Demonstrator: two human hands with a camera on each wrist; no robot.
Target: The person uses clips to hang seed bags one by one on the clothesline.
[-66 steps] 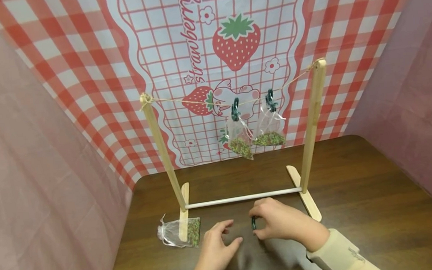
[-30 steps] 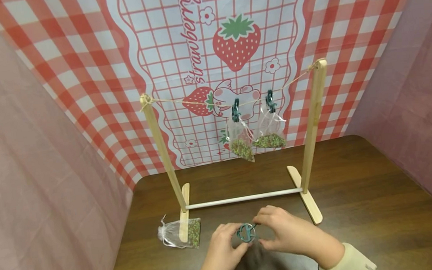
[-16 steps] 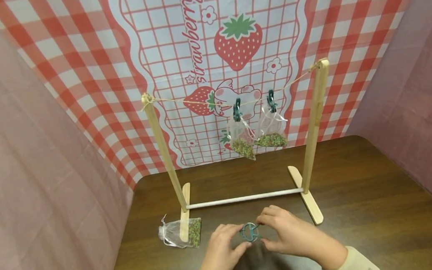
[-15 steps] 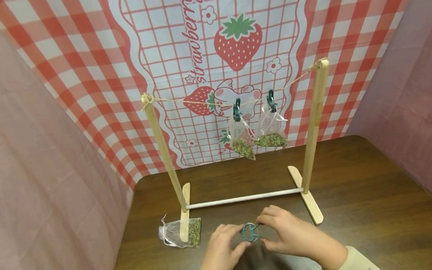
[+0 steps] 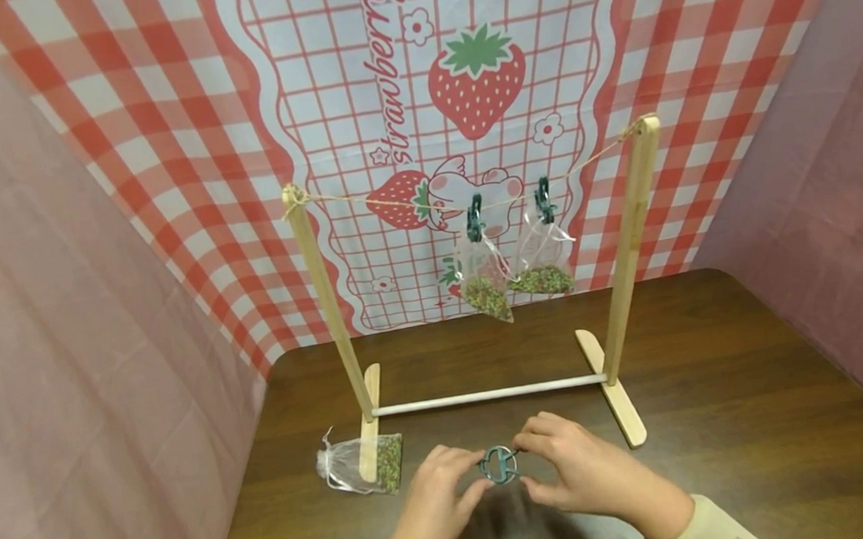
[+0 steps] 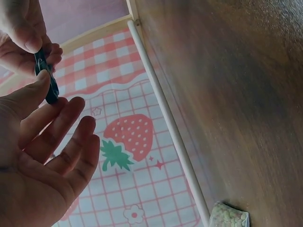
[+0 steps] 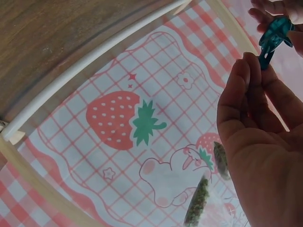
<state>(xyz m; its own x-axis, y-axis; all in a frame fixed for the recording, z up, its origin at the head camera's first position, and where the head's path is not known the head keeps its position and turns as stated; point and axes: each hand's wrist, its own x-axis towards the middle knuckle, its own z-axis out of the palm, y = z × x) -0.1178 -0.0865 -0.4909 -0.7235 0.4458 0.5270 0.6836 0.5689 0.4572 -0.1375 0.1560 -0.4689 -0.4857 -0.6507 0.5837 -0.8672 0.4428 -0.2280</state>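
Note:
Both hands hold a dark green spring clip (image 5: 501,465) just above the table, in front of the rack. My left hand (image 5: 434,496) has thumb and index finger at the clip's rounded left side; the left wrist view shows its other fingers loosely bent and holding nothing. On the opposite side, my right hand (image 5: 584,469) pinches the clip's two spread handles between thumb and fingers. Nearest to the left hand lies a sheer white drawstring bag (image 5: 347,466), partly filled with green-brown bits, over the rack's left foot (image 5: 367,451).
A wooden rack has a left post (image 5: 327,310), a right post (image 5: 629,247) and a white crossbar (image 5: 485,396). From its string (image 5: 351,198), two green clips hold a left bag (image 5: 484,287) and a right bag (image 5: 542,266). A strawberry-print cloth (image 5: 418,78) hangs behind.
Earlier the right hand held the clip alone. The left hand moved right and took hold of its other side, and the clip turned to show its round outline. Lately the hands barely move.

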